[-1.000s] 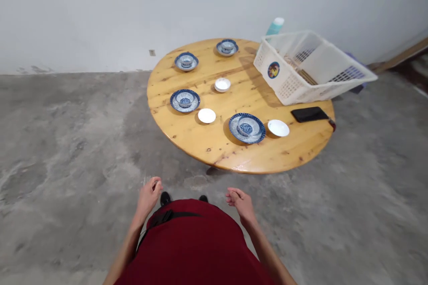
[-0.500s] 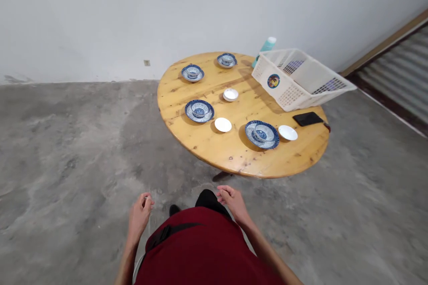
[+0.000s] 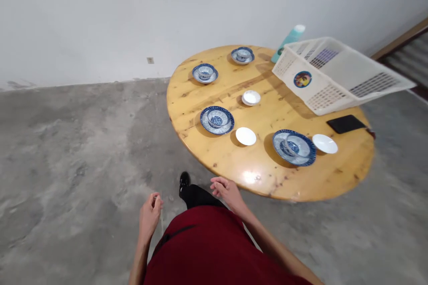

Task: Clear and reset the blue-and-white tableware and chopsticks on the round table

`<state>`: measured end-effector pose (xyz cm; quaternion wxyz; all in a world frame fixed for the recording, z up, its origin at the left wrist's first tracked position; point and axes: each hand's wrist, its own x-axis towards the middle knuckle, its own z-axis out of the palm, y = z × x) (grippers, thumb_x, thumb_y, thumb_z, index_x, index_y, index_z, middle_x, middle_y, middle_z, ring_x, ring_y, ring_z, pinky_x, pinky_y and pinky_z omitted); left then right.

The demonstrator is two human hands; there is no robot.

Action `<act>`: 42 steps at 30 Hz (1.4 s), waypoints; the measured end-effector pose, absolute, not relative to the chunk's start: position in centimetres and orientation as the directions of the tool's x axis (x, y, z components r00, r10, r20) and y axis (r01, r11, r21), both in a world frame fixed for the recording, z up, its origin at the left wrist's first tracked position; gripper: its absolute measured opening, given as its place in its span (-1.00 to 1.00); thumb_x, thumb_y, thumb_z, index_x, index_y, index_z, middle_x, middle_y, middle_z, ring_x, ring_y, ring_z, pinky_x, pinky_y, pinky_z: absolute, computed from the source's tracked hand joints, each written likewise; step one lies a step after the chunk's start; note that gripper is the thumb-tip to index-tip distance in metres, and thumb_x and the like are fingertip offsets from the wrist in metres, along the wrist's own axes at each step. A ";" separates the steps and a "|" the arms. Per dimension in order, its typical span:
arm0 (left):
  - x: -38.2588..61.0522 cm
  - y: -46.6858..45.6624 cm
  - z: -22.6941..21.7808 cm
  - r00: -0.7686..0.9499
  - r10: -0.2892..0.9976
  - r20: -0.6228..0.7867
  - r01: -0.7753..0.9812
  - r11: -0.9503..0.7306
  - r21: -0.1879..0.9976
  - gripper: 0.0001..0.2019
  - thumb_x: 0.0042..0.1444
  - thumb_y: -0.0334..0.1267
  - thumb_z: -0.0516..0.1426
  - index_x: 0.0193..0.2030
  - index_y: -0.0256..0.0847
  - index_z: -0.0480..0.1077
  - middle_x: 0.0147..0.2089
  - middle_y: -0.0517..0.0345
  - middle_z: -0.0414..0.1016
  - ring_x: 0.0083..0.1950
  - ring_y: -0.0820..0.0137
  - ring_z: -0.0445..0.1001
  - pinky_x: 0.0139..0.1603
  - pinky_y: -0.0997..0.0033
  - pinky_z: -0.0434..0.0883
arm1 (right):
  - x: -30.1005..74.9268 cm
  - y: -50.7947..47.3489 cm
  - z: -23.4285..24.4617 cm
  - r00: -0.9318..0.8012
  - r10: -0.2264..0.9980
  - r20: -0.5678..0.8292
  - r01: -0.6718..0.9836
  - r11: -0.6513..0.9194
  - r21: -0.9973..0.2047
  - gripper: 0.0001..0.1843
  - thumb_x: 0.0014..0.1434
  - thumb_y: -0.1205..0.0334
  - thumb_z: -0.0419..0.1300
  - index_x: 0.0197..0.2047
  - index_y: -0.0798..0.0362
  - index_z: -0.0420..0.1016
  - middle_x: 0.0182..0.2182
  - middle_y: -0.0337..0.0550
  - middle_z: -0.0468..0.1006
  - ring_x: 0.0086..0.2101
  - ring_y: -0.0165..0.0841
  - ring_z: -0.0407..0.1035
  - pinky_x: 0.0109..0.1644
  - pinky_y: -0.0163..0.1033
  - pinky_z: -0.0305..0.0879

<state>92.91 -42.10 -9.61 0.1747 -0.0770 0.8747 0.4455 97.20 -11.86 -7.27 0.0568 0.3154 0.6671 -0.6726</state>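
My left hand (image 3: 150, 214) hangs over the floor, left of my body, its fingers loosely curled and apart with nothing in them. Close to the near edge of the round wooden table (image 3: 187, 98), my right hand (image 3: 228, 192) is empty too, fingers loosely bent and apart. Nearest to it on the table are a white dish (image 3: 245, 136) and a blue-and-white plate (image 3: 207, 127) with a bowl (image 3: 219, 118) on it. Another patterned plate (image 3: 282, 153) with a bowl (image 3: 298, 146) sits farther right, beside a second white dish (image 3: 325, 144).
Two more plate-and-bowl sets, a left one (image 3: 204, 73) and a right one (image 3: 243, 55), stand at the far side. Small stacked white dishes (image 3: 250, 97) occupy the middle. A white plastic basket (image 3: 321, 93), a teal bottle (image 3: 288, 42) and a black phone (image 3: 346, 124) are on the right.
The table and its dishes appear larger, nearer and farther right as I step forward. My foot shows ahead of me. Both hands stay empty and the dishes keep their places.
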 end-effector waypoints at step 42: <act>34.9 -45.8 -7.1 -0.661 0.644 -0.386 0.144 0.613 0.776 -0.50 0.09 0.22 0.00 -0.08 -0.15 0.40 -0.29 0.02 0.64 -0.27 0.18 0.65 -0.11 0.19 0.52 | 58.3 -28.6 -6.4 -0.444 0.732 -0.517 0.377 -0.372 -0.849 -0.69 -0.02 0.13 0.13 -0.24 0.09 0.53 -0.47 -0.24 0.57 -0.53 -0.43 0.42 -0.45 -0.35 0.31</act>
